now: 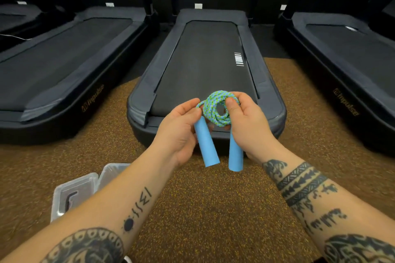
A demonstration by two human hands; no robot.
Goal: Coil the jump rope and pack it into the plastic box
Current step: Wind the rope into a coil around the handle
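Jump rope (215, 111) is wound into a tight coil, held over the end of the treadmill (205, 60). Right hand (248, 126) thumb-pinches the loops, I guess so they don't spring apart. Left hand (179, 132) curls round one blue handle (206, 145), keeping the tail tidy. Plastic box (70, 194) looks open on the floor, lower left

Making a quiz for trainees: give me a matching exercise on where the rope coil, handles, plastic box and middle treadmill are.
1 rope coil
2 handles
3 plastic box
4 middle treadmill

a pointing down below the coil
b straight ahead, farthest away
c held between left hand and right hand
d on the floor, lower left

Pairs: 1-c, 2-a, 3-d, 4-b
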